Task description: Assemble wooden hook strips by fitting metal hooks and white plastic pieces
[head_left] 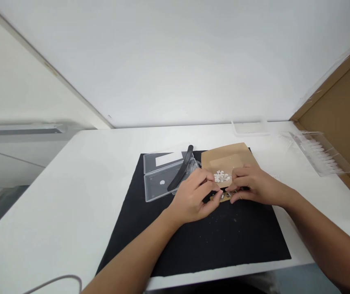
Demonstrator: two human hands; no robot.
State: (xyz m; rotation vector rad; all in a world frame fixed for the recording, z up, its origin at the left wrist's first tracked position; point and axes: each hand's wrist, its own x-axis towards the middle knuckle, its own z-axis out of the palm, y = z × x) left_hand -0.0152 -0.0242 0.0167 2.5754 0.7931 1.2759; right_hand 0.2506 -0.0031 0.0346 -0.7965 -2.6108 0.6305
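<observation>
My left hand is closed in a pinch, its fingertips almost meeting those of my right hand. Whatever it pinches is too small to make out. My right hand has its fingers curled and pressed together over a narrow tan strip bearing small pieces, partly hidden by both hands. Just behind the fingertips, a pile of small white pieces lies on an opened brown paper envelope. A curved black nail file leans across an open clear plastic case, left of my left hand.
A black mat with tiny white specks lies under the work on a white table. On the right sits a clear box of nail tips. A clear tray stands at the back, near a brown board. A cable lies front left.
</observation>
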